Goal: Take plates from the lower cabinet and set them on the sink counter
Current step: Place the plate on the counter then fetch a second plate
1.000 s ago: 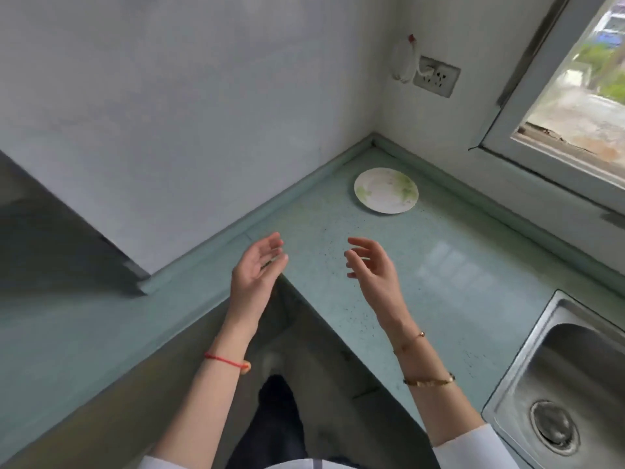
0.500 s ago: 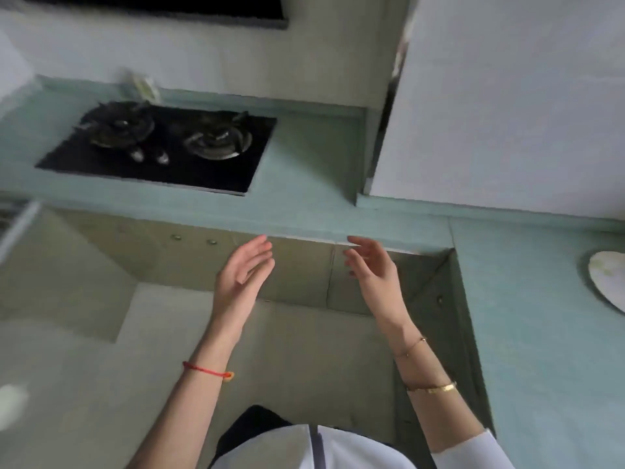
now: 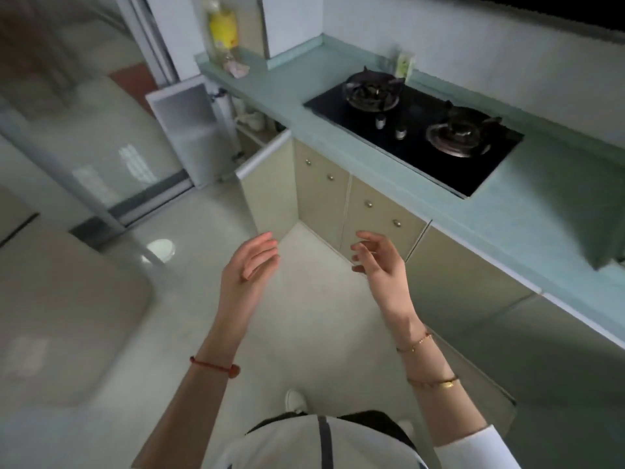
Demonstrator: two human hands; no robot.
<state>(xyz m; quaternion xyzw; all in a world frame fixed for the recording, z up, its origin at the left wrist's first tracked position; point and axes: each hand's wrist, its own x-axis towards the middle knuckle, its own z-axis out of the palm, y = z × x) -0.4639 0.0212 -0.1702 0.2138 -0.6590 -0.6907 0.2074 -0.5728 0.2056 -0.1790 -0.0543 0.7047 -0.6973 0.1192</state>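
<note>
View has swung well away from the sink corner within the last second: the sink and the plate on the counter beside it, both seen then, are out of frame, and the stove run now fills the upper right. The teal counter (image 3: 527, 225) runs from 11 o'clock down to 4 o'clock, carrying the black gas hob (image 3: 416, 137) at 1 o'clock. Below it, the lower cabinet doors (image 3: 368, 214) stand closed at centre; one cabinet (image 3: 250, 126) at 11 o'clock stands open, with pale items inside too blurred to confirm as plates. The left hand (image 3: 252, 265) and right hand (image 3: 380, 262) hang at centre, palms facing, fingers loosely spread and slightly curled, holding nothing, as half a second ago. Judgement: one plate delivered; the person is turning back toward the open cabinet for the next. No plate is identifiable in the present view.
</note>
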